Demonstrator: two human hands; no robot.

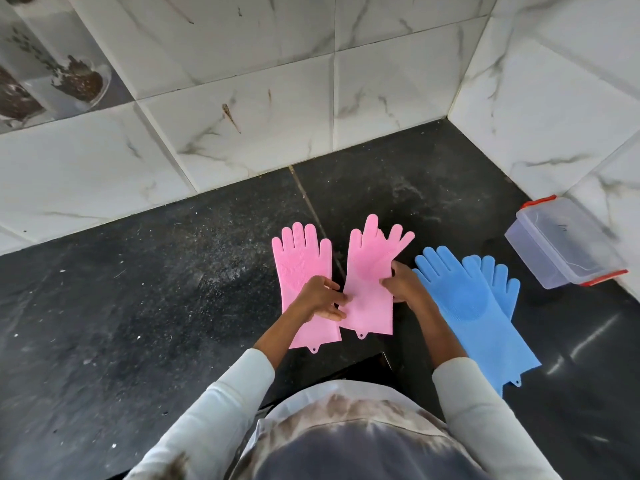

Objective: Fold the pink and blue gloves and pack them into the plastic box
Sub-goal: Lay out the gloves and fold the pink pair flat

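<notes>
Gripping the second pink glove (369,271) by both of its long edges, I was at the very start of the job, on the dark stone counter (138,306) where it ran into the tiled corner. My left hand (320,299) pinched that glove's left edge, just above the cuff, resting at the same time over the first pink glove (299,271), which lay flat beside it and slightly under its cuff. My right hand (403,284) clasped the opposite edge, fingers curled over the palm area. Neither hand was free.

By my reading, no glove had been folded yet: all lay full length, fingers pointing toward the back wall. The next move seemed to call for squaring the held glove over its mate, then doubling the pair from cuff to fingertips, small enough for the box.

The blue gloves (474,306) lay stacked just to the right of my right hand, nearly touching my wrist, cuffs toward the counter's front edge. The plastic box (568,247), clear with red clips and apparently open, stood well beyond them against the right-hand wall, out of my hands' immediate reach.
</notes>
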